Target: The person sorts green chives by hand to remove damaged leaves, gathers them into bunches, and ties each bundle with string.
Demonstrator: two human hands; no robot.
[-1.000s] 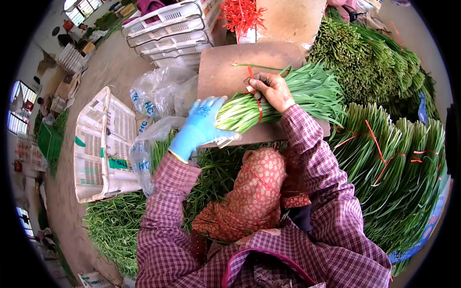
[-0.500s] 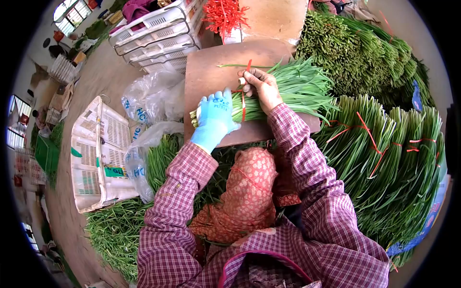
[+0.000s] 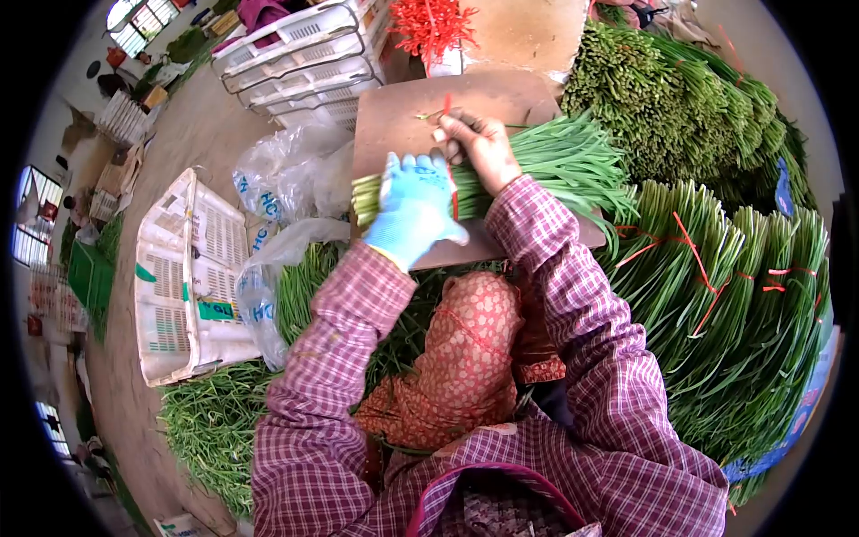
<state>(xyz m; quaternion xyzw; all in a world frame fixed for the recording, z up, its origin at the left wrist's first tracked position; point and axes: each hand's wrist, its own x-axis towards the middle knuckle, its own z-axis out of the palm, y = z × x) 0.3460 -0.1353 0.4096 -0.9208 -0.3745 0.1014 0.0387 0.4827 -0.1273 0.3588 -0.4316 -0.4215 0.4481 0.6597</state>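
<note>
A bunch of green chives (image 3: 573, 161) lies across a brown board (image 3: 389, 121), its pale cut ends to the left and leaves fanned to the right. My left hand (image 3: 416, 206), in a light blue glove, is wrapped over the bunch near the cut ends. Above the bunch, my bare right hand (image 3: 485, 150) pinches a red tie (image 3: 447, 104), whose end sticks up past the fingers. The tie's lower part passes round the chives beside the glove. Whether it is knotted is hidden by my fingers.
Tied chive bunches (image 3: 752, 295) stand at the right, below a large stack of green stalks (image 3: 662, 98). Red ties (image 3: 429, 27) hang behind the board. White crates (image 3: 304, 58), a white basket (image 3: 170, 295) and plastic bags (image 3: 291, 174) are at the left. Loose greens (image 3: 215, 430) lie below.
My right hand has drawn slightly left and down with the red tie. The left hand's fingers have shifted a little over the bunch. The whole view has moved slightly.
</note>
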